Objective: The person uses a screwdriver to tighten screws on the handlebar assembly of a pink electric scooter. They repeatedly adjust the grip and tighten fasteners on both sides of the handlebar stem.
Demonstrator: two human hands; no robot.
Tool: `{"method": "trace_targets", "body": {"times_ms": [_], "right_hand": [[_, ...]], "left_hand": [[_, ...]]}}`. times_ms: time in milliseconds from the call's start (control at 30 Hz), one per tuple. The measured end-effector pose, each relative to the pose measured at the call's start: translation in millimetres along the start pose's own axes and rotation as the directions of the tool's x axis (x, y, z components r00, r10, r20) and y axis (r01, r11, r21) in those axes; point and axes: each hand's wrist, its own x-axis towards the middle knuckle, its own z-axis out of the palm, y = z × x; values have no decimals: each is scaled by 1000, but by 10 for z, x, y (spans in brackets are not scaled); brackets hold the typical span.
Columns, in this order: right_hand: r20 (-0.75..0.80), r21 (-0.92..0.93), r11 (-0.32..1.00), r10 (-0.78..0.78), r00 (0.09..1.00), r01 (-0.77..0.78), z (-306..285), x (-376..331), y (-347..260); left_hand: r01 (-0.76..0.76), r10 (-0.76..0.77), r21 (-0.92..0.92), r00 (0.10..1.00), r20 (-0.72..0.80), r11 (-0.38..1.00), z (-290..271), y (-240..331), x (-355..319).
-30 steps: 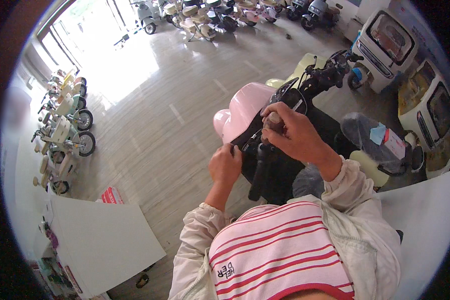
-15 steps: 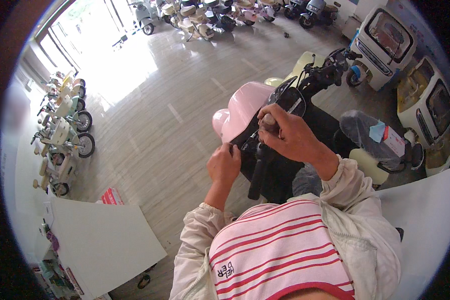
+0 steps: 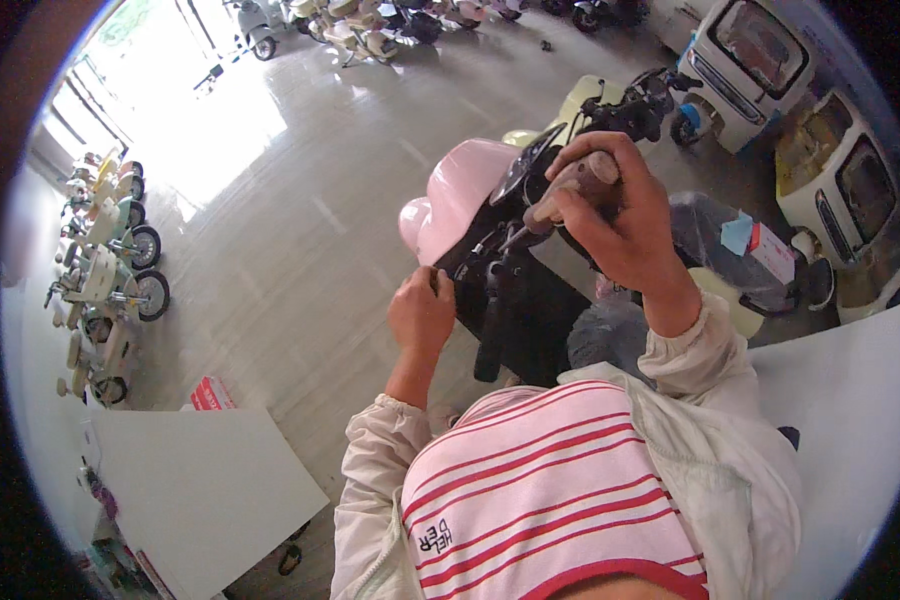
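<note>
Holding a screwdriver [image 3: 581, 182] in the right hand [image 3: 625, 215], fingers wrapped around the brownish handle, butt end facing up and right. Shaft slants down-left into the black handlebar assembly [image 3: 492, 268] of a pink scooter [image 3: 465, 185]. Tip is at or very near the hardware; can't tell if it's seated on a fastener.

Left hand [image 3: 422, 308] is at the left side of the same handlebar area, fingers curled in narrow against the black edge. Can't tell if they pinch a part or just brace.

Black handlebar grip [image 3: 488, 345] points back toward the wearer, between the two hands and lower. Plastic-wrapped seat [image 3: 610, 335] sits below the right wrist.

Just beyond: pale yellow scooter [image 3: 585, 100] with black bars. Right of the right hand: a plastic-wrapped dark seat [image 3: 705, 225] with a light blue sheet [image 3: 737, 234] and a red-and-white box [image 3: 772, 257] on it. Two white vehicle cabs farther right, one [image 3: 755, 55] behind the other [image 3: 845, 190].

White counter [image 3: 205, 490] lower left, well apart from the work. Parked scooters [image 3: 110, 270] line the left wall.
</note>
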Motion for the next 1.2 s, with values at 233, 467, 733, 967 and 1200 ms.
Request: {"method": "trace_targets", "body": {"times_ms": [233, 467, 733, 967, 1200], "right_hand": [[55, -59, 996, 66, 996, -63, -102, -112, 65], [47, -81, 996, 42, 998, -38, -105, -161, 117], [97, -39, 997, 70, 993, -67, -83, -214, 184], [138, -38, 996, 91, 986, -87, -8, -215, 190], [187, -78, 991, 120, 975, -107, 73, -195, 221]], "left_hand": [[31, -32, 40, 999, 30, 999, -53, 74, -18], [35, -38, 68, 999, 38, 997, -9, 27, -1], [64, -68, 73, 996, 55, 995, -66, 100, 5], [62, -63, 37, 998, 26, 997, -14, 46, 3], [43, -45, 51, 998, 32, 998, 40, -7, 5]]}}
